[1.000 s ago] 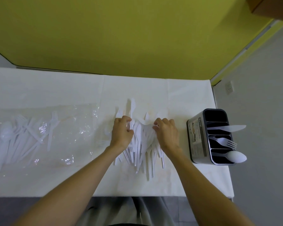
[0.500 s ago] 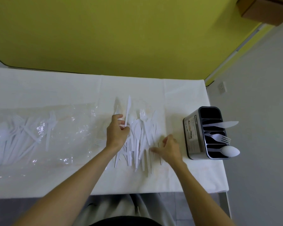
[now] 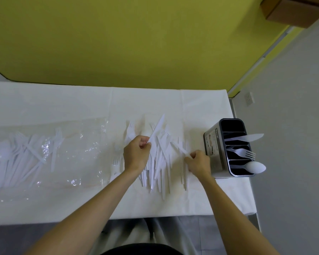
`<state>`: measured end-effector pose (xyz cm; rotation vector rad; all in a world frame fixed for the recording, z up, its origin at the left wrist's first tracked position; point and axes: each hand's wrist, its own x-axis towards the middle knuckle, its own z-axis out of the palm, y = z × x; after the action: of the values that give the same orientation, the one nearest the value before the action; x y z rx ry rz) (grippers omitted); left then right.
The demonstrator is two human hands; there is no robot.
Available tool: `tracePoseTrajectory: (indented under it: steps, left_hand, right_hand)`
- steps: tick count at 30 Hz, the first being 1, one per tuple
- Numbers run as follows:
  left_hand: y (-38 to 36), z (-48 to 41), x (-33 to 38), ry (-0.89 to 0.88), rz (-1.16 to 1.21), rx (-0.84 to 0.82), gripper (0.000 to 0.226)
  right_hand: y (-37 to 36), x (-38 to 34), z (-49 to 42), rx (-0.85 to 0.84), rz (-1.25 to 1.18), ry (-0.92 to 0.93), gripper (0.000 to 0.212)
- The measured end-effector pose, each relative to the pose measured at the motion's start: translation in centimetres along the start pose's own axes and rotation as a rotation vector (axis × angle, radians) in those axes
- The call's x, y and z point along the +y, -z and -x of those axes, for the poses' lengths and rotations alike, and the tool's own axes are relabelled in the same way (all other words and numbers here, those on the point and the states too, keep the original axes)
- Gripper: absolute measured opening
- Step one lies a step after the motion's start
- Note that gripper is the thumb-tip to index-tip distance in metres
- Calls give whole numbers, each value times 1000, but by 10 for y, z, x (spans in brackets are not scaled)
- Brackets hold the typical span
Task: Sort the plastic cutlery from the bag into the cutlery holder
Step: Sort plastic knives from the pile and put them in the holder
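A loose pile of white plastic cutlery point(image 3: 160, 162) lies on the white tablecloth between my hands. My left hand point(image 3: 136, 155) pinches a white plastic knife point(image 3: 157, 128) by its handle, blade pointing away and to the right. My right hand point(image 3: 200, 163) grips another white piece point(image 3: 179, 148) by its end, just left of the holder. The grey cutlery holder point(image 3: 214, 150) stands at the right with a knife point(image 3: 247, 138), a fork point(image 3: 242, 153) and a spoon point(image 3: 255, 167) in separate compartments. A clear plastic bag point(image 3: 44, 153) with more cutlery lies at the left.
The table point(image 3: 210, 107) ends just right of the holder, with grey floor beyond. A yellow wall runs behind the table. A cardboard box point(image 3: 291, 11) sits at the top right corner of the view.
My left hand has lifted a knife out of the pile and tilted it rightward. My right hand moved from the pile's middle to its right edge and closed on a piece.
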<state>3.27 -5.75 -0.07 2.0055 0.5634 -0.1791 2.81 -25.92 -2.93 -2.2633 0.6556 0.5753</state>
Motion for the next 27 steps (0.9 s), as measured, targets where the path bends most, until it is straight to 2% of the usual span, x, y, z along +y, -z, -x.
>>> tracePoseTrajectory:
  steps: [5,8,10,13,16,20,23,27]
  left_hand:
    - [-14,16,-3,48,-14,-178,9]
    - [-24,26,-8,84,-30,-245,11]
    - [-29,33,-13,92,-45,-265,14]
    - [-34,40,-20,107,-72,-314,17]
    - [-41,45,-25,82,-165,-361,16]
    - [-51,48,-22,49,-285,-339,32]
    - [-59,50,-17,7,-423,-318,31]
    - [-69,51,-11,-58,-549,-300,28]
  right_hand:
    - [4,4,3,126,-33,-6,7]
    - [-1,-1,7,256,2,-28,15]
    - [-4,-2,11,340,46,16,25]
    - [-6,-2,18,407,56,87,27]
    - [-8,2,16,354,-11,91,27]
    - [-12,2,13,172,-17,95,18]
    - [-19,0,6,98,-43,27,26]
    - [-20,2,-2,57,63,-8,22]
